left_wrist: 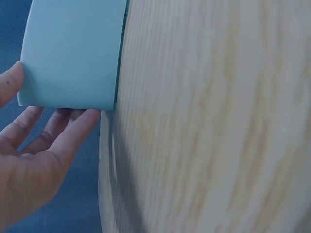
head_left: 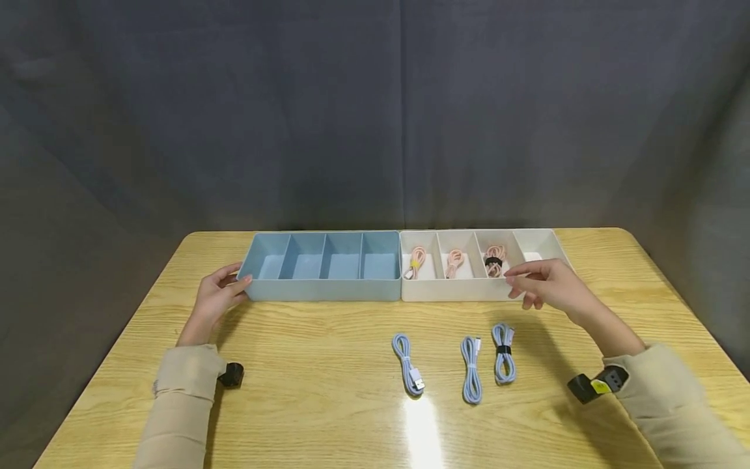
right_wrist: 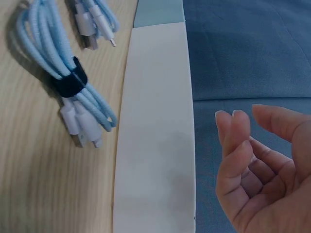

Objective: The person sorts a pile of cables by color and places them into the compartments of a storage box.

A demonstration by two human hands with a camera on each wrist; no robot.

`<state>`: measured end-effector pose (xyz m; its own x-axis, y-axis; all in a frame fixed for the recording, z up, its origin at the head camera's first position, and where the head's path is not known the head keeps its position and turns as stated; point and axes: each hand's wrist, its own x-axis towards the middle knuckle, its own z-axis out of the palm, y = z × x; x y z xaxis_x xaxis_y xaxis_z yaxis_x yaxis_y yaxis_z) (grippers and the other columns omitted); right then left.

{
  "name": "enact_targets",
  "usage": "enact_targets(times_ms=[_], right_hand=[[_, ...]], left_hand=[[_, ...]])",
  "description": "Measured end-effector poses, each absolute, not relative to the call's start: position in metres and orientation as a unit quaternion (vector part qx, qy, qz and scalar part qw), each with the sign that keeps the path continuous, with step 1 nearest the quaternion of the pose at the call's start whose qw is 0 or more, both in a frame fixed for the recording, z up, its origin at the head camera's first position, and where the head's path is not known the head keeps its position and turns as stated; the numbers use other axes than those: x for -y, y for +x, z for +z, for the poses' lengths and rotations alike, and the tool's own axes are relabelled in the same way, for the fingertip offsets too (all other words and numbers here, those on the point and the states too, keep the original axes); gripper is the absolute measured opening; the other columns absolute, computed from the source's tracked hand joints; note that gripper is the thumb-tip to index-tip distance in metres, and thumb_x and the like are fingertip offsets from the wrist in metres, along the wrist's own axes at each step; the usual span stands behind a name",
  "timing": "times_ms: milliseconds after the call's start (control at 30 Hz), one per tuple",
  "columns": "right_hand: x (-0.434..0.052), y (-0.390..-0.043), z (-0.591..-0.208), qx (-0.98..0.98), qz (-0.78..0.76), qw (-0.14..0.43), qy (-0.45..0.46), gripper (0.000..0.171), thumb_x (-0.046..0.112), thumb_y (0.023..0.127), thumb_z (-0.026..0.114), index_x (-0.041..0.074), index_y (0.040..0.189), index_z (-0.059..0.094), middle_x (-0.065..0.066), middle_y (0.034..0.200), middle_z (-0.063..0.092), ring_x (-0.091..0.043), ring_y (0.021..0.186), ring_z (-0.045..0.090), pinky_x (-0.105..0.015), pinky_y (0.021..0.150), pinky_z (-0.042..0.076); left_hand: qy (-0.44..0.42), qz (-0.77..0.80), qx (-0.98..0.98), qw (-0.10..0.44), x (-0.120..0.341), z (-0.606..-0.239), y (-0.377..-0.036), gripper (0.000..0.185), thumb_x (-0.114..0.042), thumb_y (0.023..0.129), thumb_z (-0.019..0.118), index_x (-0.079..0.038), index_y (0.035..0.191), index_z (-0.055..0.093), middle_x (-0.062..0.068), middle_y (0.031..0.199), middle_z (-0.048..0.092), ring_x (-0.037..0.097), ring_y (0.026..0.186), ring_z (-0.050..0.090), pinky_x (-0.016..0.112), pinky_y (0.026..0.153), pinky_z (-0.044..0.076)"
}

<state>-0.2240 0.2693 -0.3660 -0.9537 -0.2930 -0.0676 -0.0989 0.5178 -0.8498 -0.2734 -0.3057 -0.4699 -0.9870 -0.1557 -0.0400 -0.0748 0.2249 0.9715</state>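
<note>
My left hand (head_left: 218, 294) touches the left end of a blue divided box (head_left: 328, 290). In the left wrist view, straight fingers (left_wrist: 73, 133) rest against its end wall, with the thumb by its rim. My right hand (head_left: 551, 286) hovers over the front of a white divided box (head_left: 451, 291), loosely bent and holding nothing. Three compartments of the white box each hold a pink cable bundle: one with a yellow tie (head_left: 416, 260), one plain-looking (head_left: 454, 262), and one with a black strap (head_left: 495, 254). The hand partly covers the rightmost compartment.
Three bundled blue cables lie in front of the white box: a left one (head_left: 408, 365), a middle one (head_left: 471, 370) and a black-strapped one (head_left: 504, 354). Both boxes stand end to end along the wooden table's (head_left: 310, 391) back edge. A dark curtain (head_left: 293, 117) hangs behind.
</note>
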Motion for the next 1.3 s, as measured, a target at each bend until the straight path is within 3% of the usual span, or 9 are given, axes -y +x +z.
enact_targets(times_ms=[600, 867, 1100, 1300], right_hand=[[-0.277, -0.196, -0.388, -0.855, -0.491, 0.135, -0.097, 0.039, 0.017, 0.091, 0.057, -0.016, 0.112, 0.054, -0.012, 0.072, 0.062, -0.016, 0.053, 0.055, -0.028, 0.047, 0.047], [-0.279, -0.186, -0.394, -0.857, -0.485, 0.151, -0.085, 0.044, 0.020, 0.091, 0.058, -0.015, 0.115, 0.052, -0.016, 0.074, 0.062, -0.014, 0.052, 0.054, -0.031, 0.050, 0.050], [-0.271, -0.176, -0.403, -0.893, -0.426, 0.129, -0.071, 0.054, 0.030, 0.085, 0.065, -0.010, 0.119, 0.050, -0.011, 0.066, 0.063, -0.021, 0.050, 0.055, -0.031, 0.044, 0.048], [-0.265, -0.172, -0.412, -0.897, -0.410, 0.152, -0.058, 0.067, 0.032, 0.084, 0.066, -0.008, 0.129, 0.038, -0.008, 0.065, 0.063, -0.022, 0.050, 0.056, -0.031, 0.043, 0.046]], left_hand=[[0.075, -0.614, 0.786, 0.024, 0.310, -0.465, -0.273, 0.070, -0.034, 0.082, 0.068, -0.001, 0.136, 0.039, 0.015, 0.114, 0.045, 0.009, 0.086, 0.056, 0.022, 0.071, 0.052], [0.076, -0.617, 0.783, 0.028, 0.309, -0.469, -0.274, 0.074, -0.038, 0.078, 0.070, -0.003, 0.136, 0.041, 0.018, 0.115, 0.045, 0.009, 0.084, 0.057, 0.020, 0.068, 0.052], [0.075, -0.615, 0.784, 0.029, 0.309, -0.470, -0.274, 0.072, -0.037, 0.080, 0.069, -0.003, 0.136, 0.040, 0.018, 0.116, 0.044, 0.010, 0.085, 0.056, 0.020, 0.068, 0.052], [0.079, -0.629, 0.773, 0.023, 0.309, -0.468, -0.273, 0.072, -0.033, 0.079, 0.071, -0.002, 0.135, 0.040, 0.019, 0.116, 0.045, 0.008, 0.083, 0.058, 0.021, 0.068, 0.053]])
